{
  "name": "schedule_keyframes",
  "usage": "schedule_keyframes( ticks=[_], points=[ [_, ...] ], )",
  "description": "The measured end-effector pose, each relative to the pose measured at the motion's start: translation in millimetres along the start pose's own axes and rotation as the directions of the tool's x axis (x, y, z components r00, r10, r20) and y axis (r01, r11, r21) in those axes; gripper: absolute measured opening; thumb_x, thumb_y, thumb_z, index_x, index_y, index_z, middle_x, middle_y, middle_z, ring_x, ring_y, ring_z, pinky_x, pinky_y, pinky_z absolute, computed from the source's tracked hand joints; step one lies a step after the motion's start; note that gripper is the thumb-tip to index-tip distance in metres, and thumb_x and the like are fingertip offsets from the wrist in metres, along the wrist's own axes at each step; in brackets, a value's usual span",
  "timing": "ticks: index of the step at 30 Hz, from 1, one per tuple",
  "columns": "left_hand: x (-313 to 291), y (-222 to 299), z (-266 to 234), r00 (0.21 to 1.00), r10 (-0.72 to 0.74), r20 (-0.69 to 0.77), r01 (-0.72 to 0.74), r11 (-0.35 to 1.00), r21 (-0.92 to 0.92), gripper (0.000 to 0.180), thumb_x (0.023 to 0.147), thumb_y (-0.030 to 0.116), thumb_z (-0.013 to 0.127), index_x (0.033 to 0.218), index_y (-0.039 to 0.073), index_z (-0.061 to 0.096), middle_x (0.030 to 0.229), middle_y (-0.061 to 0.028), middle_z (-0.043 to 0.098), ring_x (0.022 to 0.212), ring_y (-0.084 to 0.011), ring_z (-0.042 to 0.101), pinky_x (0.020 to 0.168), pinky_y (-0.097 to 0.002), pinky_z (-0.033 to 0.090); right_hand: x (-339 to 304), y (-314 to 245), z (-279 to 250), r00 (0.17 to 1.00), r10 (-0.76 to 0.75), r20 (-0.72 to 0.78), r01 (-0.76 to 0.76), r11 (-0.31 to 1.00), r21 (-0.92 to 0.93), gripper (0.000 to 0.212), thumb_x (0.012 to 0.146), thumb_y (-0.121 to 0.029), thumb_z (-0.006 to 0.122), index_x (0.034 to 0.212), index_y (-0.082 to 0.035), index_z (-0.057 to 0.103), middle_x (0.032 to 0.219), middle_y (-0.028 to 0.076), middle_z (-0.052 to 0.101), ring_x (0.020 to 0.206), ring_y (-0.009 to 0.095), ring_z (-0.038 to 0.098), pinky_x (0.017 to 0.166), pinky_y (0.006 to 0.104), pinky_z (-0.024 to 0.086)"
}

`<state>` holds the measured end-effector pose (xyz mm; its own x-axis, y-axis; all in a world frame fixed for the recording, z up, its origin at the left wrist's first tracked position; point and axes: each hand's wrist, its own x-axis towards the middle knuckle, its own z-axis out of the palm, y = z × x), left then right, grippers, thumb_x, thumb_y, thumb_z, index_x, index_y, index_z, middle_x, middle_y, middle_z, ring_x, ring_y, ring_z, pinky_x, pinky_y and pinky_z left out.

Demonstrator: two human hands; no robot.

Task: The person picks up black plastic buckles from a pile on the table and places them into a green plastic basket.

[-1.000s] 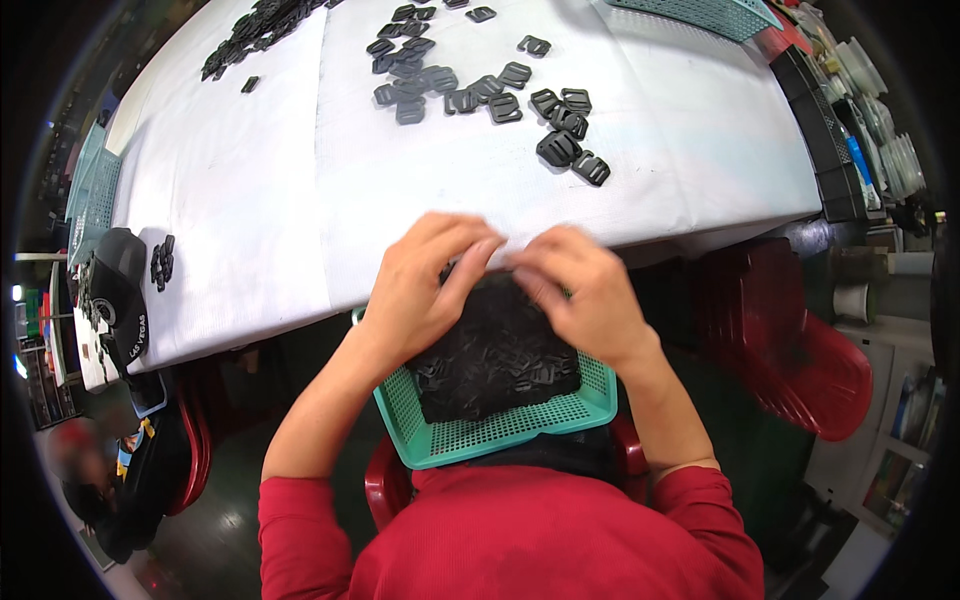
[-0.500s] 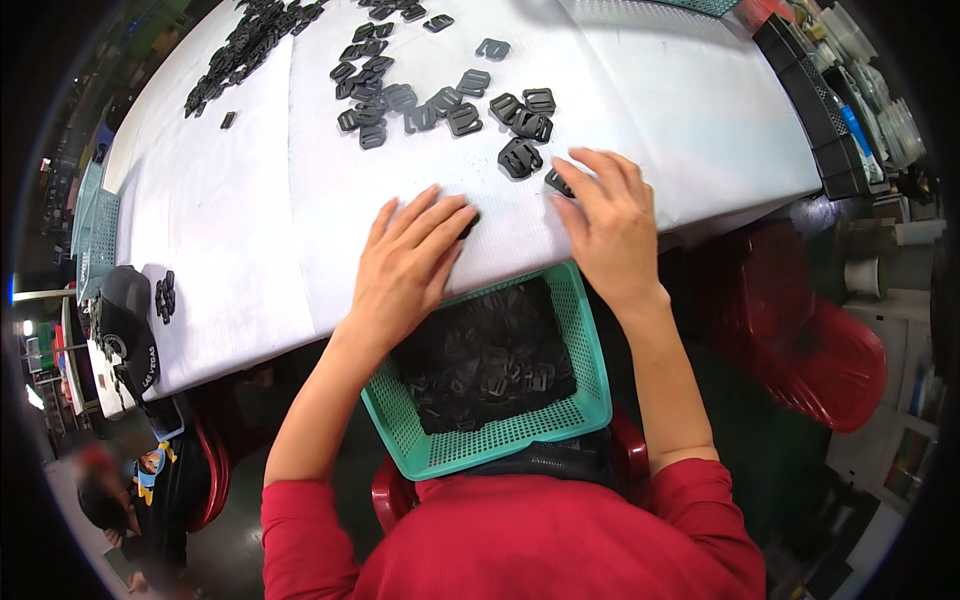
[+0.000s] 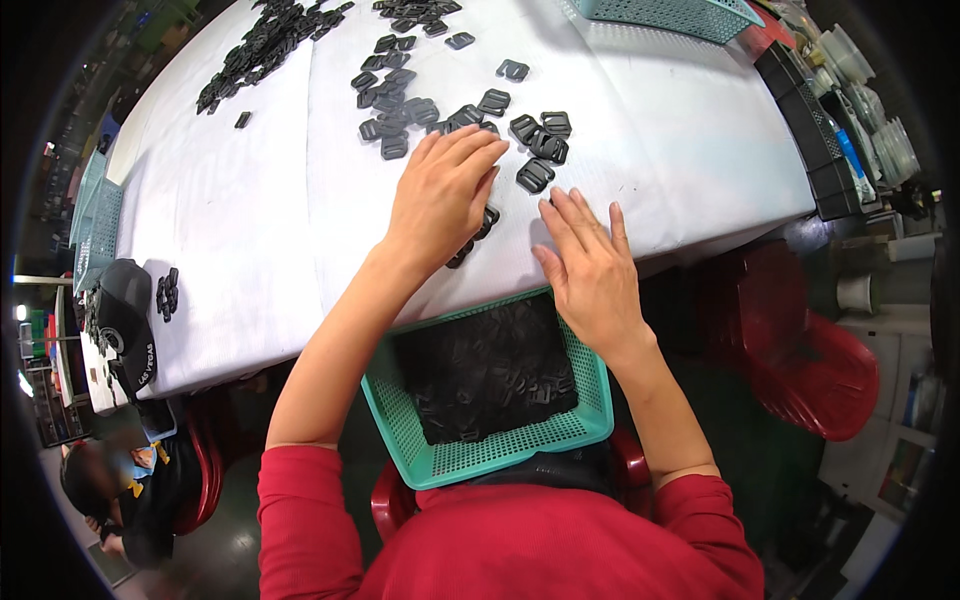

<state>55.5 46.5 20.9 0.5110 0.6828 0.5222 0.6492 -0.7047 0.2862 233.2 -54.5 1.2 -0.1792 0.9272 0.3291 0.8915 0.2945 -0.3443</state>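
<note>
My left hand (image 3: 440,195) reaches over the white-covered table, fingers stretched out, its tips at the near side of a loose group of black plastic buckles (image 3: 495,102). Beside its palm lie a few more buckles (image 3: 486,222), partly hidden by the hand. My right hand (image 3: 592,265) is open above the table's near edge, fingers spread, just short of a single buckle (image 3: 535,176). Under my forearms a green perforated basket (image 3: 520,437) rests at my lap, holding many dark buckles (image 3: 490,370).
A big heap of buckles (image 3: 265,45) lies at the far left. Beyond are a blue-green basket (image 3: 670,18) and a black crate (image 3: 815,130) at the right edge. A black cap (image 3: 125,315) sits at the left corner. A red chair (image 3: 800,350) stands right; another person (image 3: 130,490) sits lower left.
My left hand has moved away from me and right, to the loose buckles. My right hand has come nearer to me. Buckles now show beside my left palm.
</note>
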Motion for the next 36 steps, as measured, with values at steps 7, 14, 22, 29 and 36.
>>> schedule_keyframes(
  ticks=[7,14,22,29,36],
  points=[
    [28.3,-12.0,36.9,0.995,0.071,0.070,-0.075,0.996,0.054,0.033,0.088,0.011,0.059,0.121,0.007,0.060,0.123,-0.0084,0.061,0.123,-0.0264,0.051,0.103,-0.0436,0.036,48.5,39.6,8.9,0.999,-0.038,-0.033,0.030,0.975,-0.220,0.043,0.095,-0.031,0.051,0.133,-0.009,0.051,0.138,0.005,0.050,0.136,0.027,0.037,0.109,0.0645,0.019],
    [24.9,-13.1,45.5,0.982,0.135,0.133,-0.152,0.980,0.126,0.035,0.089,0.015,0.060,0.123,0.011,0.060,0.127,-0.0064,0.059,0.129,-0.0257,0.046,0.108,-0.0513,0.032,47.5,48.7,-8.1,0.991,0.043,-0.126,-0.065,0.982,-0.177,0.027,0.093,-0.019,0.054,0.117,-0.010,0.063,0.124,0.003,0.059,0.128,0.024,0.047,0.106,0.0613,0.028],
    [48.3,-15.2,51.8,0.982,0.159,0.102,-0.169,0.980,0.105,0.028,0.087,0.021,0.065,0.112,0.010,0.066,0.115,-0.0066,0.064,0.120,-0.0259,0.052,0.103,-0.0497,0.037,110.3,95.6,2.8,0.984,-0.156,-0.082,0.150,0.986,-0.071,0.022,0.086,-0.014,0.059,0.106,-0.014,0.069,0.109,0.003,0.067,0.109,0.021,0.060,0.101,0.0539,0.038],
    [63.1,1.6,51.2,0.947,-0.173,0.269,0.254,0.919,-0.302,0.022,0.084,0.025,0.069,0.087,0.004,0.072,0.100,-0.0077,0.067,0.099,-0.0277,0.058,0.088,-0.0358,0.045,114.9,100.4,-31.0,0.972,0.218,0.090,-0.236,0.923,0.303,0.017,0.085,-0.012,0.062,0.099,-0.006,0.071,0.101,0.007,0.068,0.094,0.023,0.063,0.087,0.0339,0.047],
    [77.7,-49.5,38.8,0.969,-0.246,-0.018,0.246,0.968,0.039,0.022,0.082,0.030,0.068,0.089,0.011,0.075,0.097,-0.0075,0.068,0.093,-0.0277,0.059,0.079,-0.0396,0.048,117.8,102.2,-8.4,0.988,-0.157,0.007,0.157,0.985,0.073,0.016,0.083,-0.015,0.065,0.097,-0.011,0.072,0.100,0.001,0.067,0.095,0.023,0.062,0.084,0.0345,0.050]
  ],
)
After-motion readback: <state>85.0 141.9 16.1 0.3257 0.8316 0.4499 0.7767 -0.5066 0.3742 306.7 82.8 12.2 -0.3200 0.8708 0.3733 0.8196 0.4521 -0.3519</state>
